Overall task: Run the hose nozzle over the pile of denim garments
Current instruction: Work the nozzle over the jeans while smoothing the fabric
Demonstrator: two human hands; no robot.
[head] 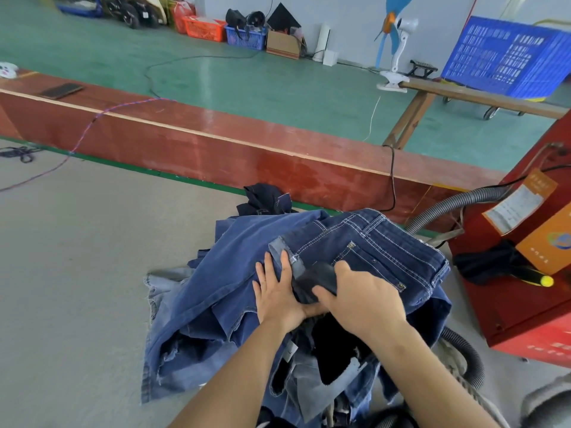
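A pile of blue denim garments lies on the grey work surface, dark jeans with white stitching on top. My right hand grips the black hose nozzle, which is pressed against the top jeans. My left hand lies flat on the denim just left of the nozzle, fingers straight. The grey ribbed hose runs behind my right arm at the lower right.
A red machine stands close on the right, with another grey ribbed hose curving into it. A long red board borders the far side of the surface. Dark fabric scraps lie behind the pile. Crates and baskets stand on the green floor beyond.
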